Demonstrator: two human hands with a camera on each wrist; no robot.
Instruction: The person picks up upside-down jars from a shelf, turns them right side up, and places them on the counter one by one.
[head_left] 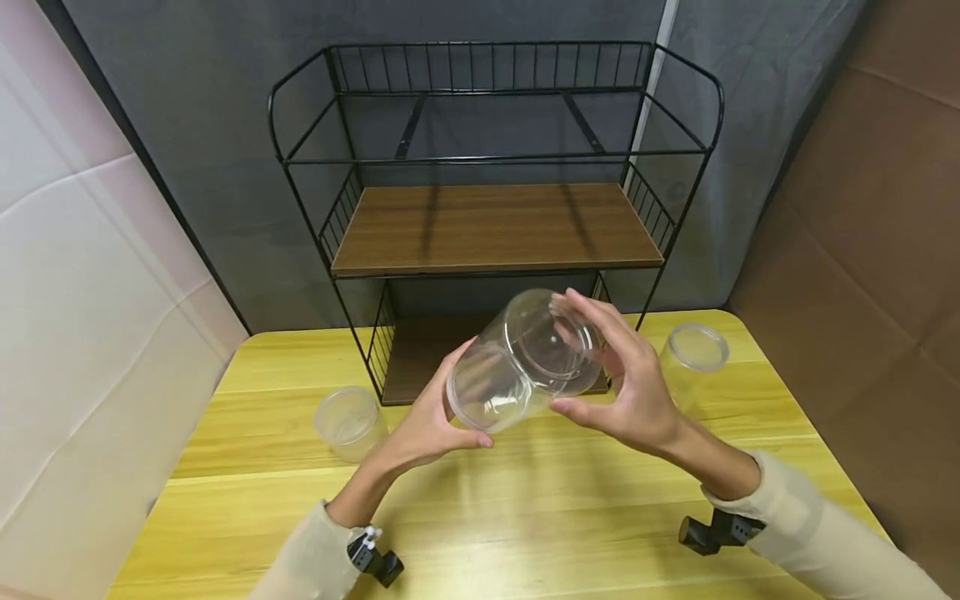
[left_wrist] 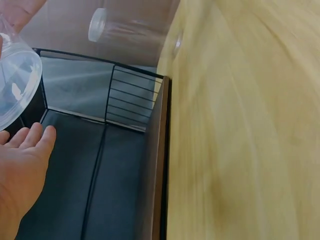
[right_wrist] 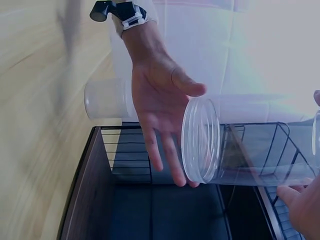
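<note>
A large clear plastic jar (head_left: 487, 375) hangs tilted above the table between both hands. My right hand (head_left: 637, 392) grips its upper right end, fingers on top and thumb below. At the lower left end, my left hand (head_left: 431, 425) lies beside the rim with palm toward it. In the right wrist view the left hand (right_wrist: 157, 95) has straight, spread fingers next to the ringed end of the jar (right_wrist: 200, 140); whether it touches is hard to tell. The left wrist view shows part of the jar (left_wrist: 20, 82) beyond the left fingertips.
A black wire rack with brown wooden shelves (head_left: 495, 229) stands at the back of the yellow wooden table (head_left: 525, 533). One smaller clear jar (head_left: 348, 421) is left of the rack, another clear jar (head_left: 697, 350) right of it. A brown panel (head_left: 862, 250) borders the right side.
</note>
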